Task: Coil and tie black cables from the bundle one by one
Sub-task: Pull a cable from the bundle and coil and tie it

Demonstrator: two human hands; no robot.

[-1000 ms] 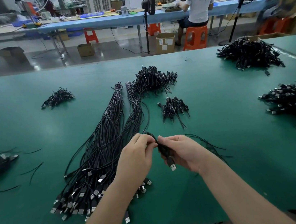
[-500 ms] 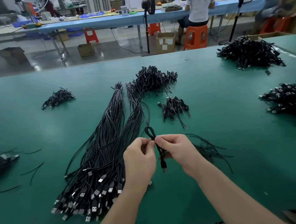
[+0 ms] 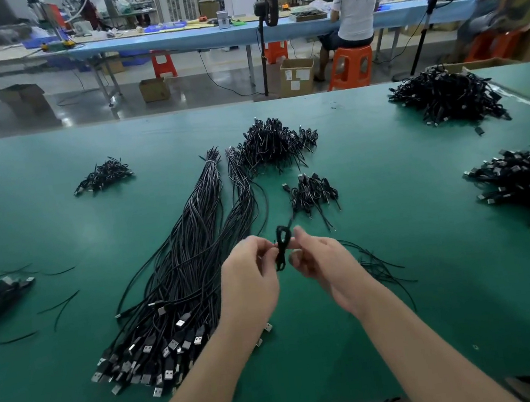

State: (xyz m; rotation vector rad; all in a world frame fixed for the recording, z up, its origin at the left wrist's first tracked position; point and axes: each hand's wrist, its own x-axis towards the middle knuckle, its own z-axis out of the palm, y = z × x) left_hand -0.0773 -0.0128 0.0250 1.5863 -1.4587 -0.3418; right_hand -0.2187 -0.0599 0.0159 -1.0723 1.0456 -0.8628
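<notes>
A workshop's green table (image 3: 402,284) is filling the view, with a seated worker at a blue bench behind. Just above it, the left hand (image 3: 250,280) and right hand (image 3: 318,261) are pinching one coiled cable (image 3: 282,245) between them, fingertips clamped on its middle. Compared with a moment ago, the plug is no longer dangling below and the hands are sitting higher, so the tie is probably being twisted tight. Left of the hands, the long bundle (image 3: 179,279) is lying in two strands, plugs toward the person. Five heaps of black cables are showing beyond and to the right, and loose ties (image 3: 376,263) are lying just right of the right wrist.
</notes>
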